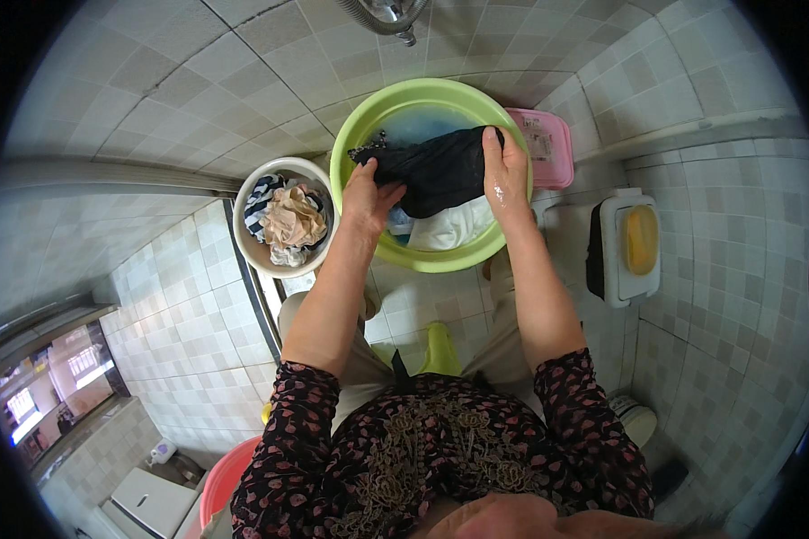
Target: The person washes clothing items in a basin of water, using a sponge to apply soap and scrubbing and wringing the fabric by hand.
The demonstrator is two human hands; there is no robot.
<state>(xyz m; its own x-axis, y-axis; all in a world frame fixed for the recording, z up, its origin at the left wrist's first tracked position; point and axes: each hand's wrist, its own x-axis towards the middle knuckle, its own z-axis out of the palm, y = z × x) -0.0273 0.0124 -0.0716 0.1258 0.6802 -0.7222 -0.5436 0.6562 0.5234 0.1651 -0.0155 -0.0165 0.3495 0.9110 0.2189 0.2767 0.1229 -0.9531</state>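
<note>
A piece of black cloth [445, 171] is stretched between my two hands above a large green basin [342, 135]. My left hand [368, 198] grips its left end, fingers bent around the fabric. The right end is pinched in my right hand [506, 171], thumb on top, with suds on the skin near the wrist. Bluish water [422, 123] shows behind the cloth, and a white cloth [454, 226] lies in the near part of the basin. A patterned bit of fabric [368, 146] sticks out at the black cloth's left end; whether it is a separate piece I cannot tell.
Left of the green basin stands a smaller white basin [241, 225] with crumpled beige and striped clothes [292, 220]. A pink lidded box [553, 148] sits behind at right. Further right is a white bin [620, 269] with a yellow lid panel [640, 241]. A red tub [225, 476] stands at lower left.
</note>
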